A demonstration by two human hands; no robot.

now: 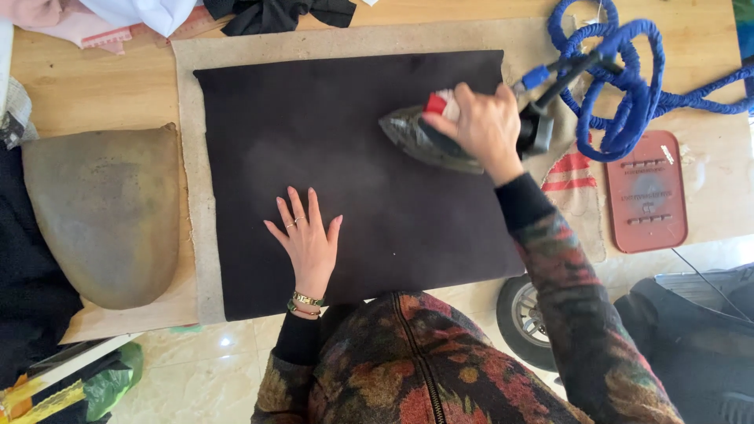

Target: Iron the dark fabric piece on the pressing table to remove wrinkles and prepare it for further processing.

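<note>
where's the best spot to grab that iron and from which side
Take the iron by the handle along its top, from above, as the right hand does now. Its soleplate lies flat on the black cloth, tip pointing left, so only the top is safe to hold. Come in from the rear, right side, where the blue hose joins, keeping the grip clear of it.

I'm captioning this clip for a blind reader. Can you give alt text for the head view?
The right hand presses an iron on dark fabric while the left hand lies flat on it. A blue coiled hose and a red rest pad lie to the right.
</note>
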